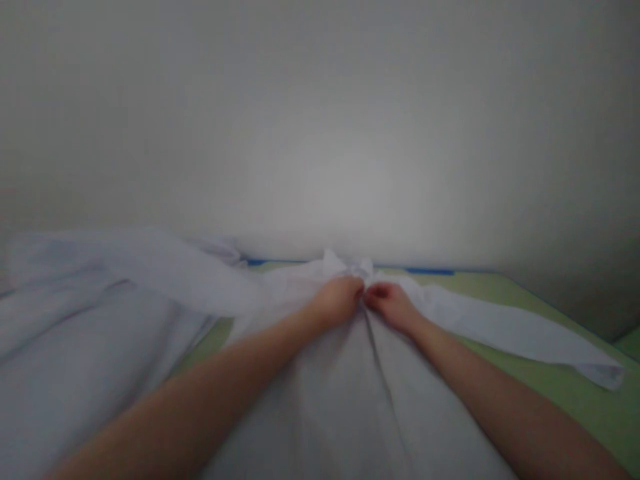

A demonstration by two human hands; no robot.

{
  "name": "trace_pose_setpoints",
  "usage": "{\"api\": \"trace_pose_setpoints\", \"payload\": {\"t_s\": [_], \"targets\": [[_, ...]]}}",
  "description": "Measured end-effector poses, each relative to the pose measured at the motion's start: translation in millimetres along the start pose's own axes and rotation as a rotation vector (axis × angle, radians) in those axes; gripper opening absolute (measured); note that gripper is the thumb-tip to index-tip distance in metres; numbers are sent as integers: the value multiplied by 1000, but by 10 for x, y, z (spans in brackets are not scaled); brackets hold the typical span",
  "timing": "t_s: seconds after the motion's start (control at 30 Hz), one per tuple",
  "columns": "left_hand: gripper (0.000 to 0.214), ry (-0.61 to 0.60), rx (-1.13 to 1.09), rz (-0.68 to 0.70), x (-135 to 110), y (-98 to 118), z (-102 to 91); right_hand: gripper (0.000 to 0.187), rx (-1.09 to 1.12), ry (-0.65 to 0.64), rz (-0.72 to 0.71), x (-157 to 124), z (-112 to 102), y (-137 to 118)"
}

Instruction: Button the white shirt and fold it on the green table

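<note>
Left hand [340, 301] and right hand [395, 305] pinch a shirt [330, 407] near its collar [331, 263]. Uneven tugging could crease it — or skew the collar.

Head camera: single view across the green table [493, 287].
As I observe it, the lens is worn above the near part of the table, facing forward and down, toward the wall [340, 147] beyond its far edge. Range is near: the left hand [343, 298] and right hand [393, 305] appear over the table.
</note>
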State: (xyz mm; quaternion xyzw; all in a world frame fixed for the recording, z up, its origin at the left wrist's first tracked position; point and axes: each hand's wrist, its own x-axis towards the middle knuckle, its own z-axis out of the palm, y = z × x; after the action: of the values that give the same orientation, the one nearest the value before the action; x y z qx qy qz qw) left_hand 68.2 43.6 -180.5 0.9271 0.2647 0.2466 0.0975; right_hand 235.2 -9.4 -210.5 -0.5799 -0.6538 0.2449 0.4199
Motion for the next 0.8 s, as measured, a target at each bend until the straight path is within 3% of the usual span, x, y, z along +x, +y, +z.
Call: {"api": "trace_pose_setpoints", "payload": {"t_s": [0.13,0.23,0.3,0.4,0.5,0.7,0.8], "targets": [[14,47,-156,-121,52,-70,82,25,-87,20,-10,-19,-27,-64],[21,56,-249,-268,106,-153,147,29,-379,160,-56,-67,-26,-141],[20,49,-263,-306,127,-184,163,34,-558,134,-102,-108,-17,-184],[17,17,-243,-257,123,-175,129,24,-690,20,-127,-156,-1,-214],[16,-47,-164,-168,87,-119,49,13,-723,-16,-99,-168,6,-209],[24,-310,14,-54,-22,17,-55,14,-628,-86,-59,-142,-27,-178],[23,-358,27,-31,-65,60,-40,13,-577,-130,-60,-117,-57,-160]]}}
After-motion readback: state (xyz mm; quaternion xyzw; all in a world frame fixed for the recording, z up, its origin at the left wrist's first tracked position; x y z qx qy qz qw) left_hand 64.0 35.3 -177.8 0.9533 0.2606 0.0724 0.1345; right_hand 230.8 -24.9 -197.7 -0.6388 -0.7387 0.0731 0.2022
